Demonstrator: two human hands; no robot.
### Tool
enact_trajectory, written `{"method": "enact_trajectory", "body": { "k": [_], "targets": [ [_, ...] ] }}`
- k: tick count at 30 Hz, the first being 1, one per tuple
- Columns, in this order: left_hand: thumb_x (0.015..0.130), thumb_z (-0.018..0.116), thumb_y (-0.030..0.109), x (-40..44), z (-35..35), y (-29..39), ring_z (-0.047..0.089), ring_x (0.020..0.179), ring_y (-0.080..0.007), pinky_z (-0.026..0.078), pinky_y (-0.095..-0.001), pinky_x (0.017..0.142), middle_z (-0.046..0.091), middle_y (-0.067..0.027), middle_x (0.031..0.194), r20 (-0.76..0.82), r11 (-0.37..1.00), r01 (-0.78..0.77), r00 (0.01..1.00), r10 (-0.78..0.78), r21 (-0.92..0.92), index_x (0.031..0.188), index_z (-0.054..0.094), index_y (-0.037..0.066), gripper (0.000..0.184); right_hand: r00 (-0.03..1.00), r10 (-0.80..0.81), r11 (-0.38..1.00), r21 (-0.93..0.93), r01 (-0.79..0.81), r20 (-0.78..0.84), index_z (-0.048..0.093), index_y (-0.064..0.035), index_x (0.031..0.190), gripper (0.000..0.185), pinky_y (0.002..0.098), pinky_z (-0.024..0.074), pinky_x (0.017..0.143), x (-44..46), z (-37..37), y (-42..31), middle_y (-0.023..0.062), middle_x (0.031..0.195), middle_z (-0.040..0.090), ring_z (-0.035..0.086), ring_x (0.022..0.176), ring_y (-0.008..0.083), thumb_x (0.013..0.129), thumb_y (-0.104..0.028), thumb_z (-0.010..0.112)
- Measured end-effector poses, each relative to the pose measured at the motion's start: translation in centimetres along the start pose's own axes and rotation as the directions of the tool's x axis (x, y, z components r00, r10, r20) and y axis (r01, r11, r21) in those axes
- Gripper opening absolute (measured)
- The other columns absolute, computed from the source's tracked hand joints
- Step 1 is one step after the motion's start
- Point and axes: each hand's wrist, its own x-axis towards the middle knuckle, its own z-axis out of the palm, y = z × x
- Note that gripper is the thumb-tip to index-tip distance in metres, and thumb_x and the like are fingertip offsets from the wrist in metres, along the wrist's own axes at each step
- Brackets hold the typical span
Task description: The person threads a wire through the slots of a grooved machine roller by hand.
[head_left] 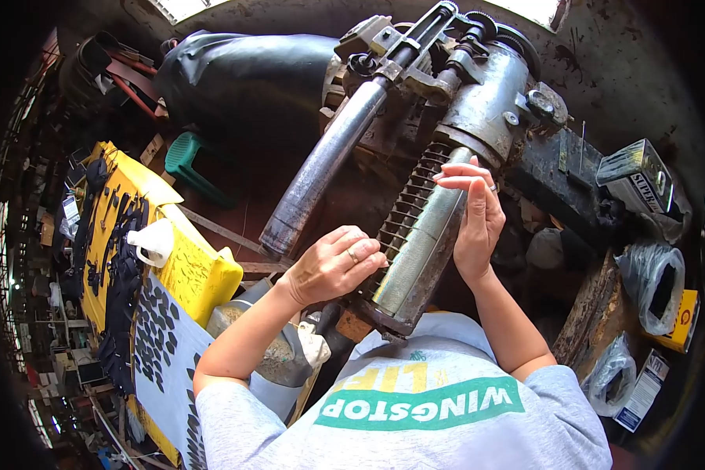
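Observation:
A machine arm with a pale, textured cylinder (423,235) in a dark metal trough runs from the upper right down to my chest, and a dark coil spring (403,205) lies along its left side. My left hand (338,262) is closed at the lower end of the coil, fingertips pressed together; what they hold is hidden. Beside the cylinder's upper part is my right hand (478,219), its fingers loosely bent and apart, fingertips over the cylinder near the metal housing (482,106). A smooth steel roller (325,164) slants down to the left of the coil.
At left, a yellow surface (204,274) bears a white jug (153,241), black pieces and a sheet of dark ovals. A green stool (188,160) stands behind. At right are a box (641,178), plastic-wrapped rings (652,286) and a wooden plank (591,313).

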Motion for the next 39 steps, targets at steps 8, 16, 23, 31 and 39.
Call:
{"method": "enact_trajectory", "body": {
  "k": [8,16,23,31,39],
  "targets": [
    [0.075,0.074,0.001,0.0,0.0,0.0,0.063,0.083,-0.0272,0.055,-0.04,0.079,0.061,-0.0087,0.089,0.065,0.998,0.051,0.997,-0.048,-0.043,0.089,0.06,0.003,0.02,1.0,0.003,0.999,0.032,-0.002,-0.028,0.07,-0.0002,0.089,0.048,0.0444,0.0246,0.117,-0.1,0.0,0.0,0.0097,0.1,0.068,0.059,0.103,0.0201,0.108,-0.03,0.038],
    [0.075,0.073,-0.001,0.0,0.1,-0.2,0.061,0.082,-0.0292,0.053,-0.0398,0.075,0.059,-0.0095,0.09,0.061,0.991,0.072,0.996,-0.065,-0.115,0.09,0.059,0.003,0.02,1.0,-0.002,0.999,0.054,0.003,-0.019,0.069,-0.0008,0.089,0.054,0.0462,0.0223,0.118,-0.2,-0.1,0.3,0.0093,0.102,0.067,0.06,0.104,0.0199,0.109,-0.035,0.033],
    [0.079,0.071,-0.001,0.3,0.1,0.1,0.059,0.081,-0.0293,0.05,-0.0391,0.07,0.057,-0.0101,0.089,0.066,0.935,0.196,0.981,-0.185,-0.296,0.09,0.058,0.003,0.018,1.0,-0.002,0.995,0.098,0.002,0.007,0.069,-0.0016,0.087,0.072,0.0467,0.0157,0.12,-0.2,-0.2,0.2,0.0097,0.101,0.066,0.058,0.107,0.0191,0.108,-0.049,0.018],
    [0.088,0.066,0.004,0.8,-0.4,1.7,0.053,0.087,-0.0276,0.044,-0.0372,0.08,0.055,-0.0104,0.086,0.205,0.685,0.594,0.799,-0.566,-0.422,0.088,0.055,0.001,0.011,1.0,-0.011,0.989,0.144,0.011,0.004,0.069,-0.0008,0.087,0.063,0.0466,0.0194,0.119,-0.1,-0.1,0.1,0.0111,0.102,0.065,0.059,0.106,0.0204,0.108,-0.044,0.028],
    [0.092,0.063,0.006,0.2,0.1,3.2,0.053,0.088,-0.0215,0.043,-0.0321,0.083,0.056,-0.0077,0.087,0.17,0.547,0.718,0.66,-0.732,-0.43,0.091,0.057,0.001,0.008,0.992,-0.115,0.988,-0.111,0.109,-0.046,0.071,-0.0066,0.093,0.018,0.0454,0.0335,0.111,0.0,0.8,-2.0,0.0095,0.123,0.061,0.058,0.112,0.0249,0.078,-0.007,0.08]
  ]
}}
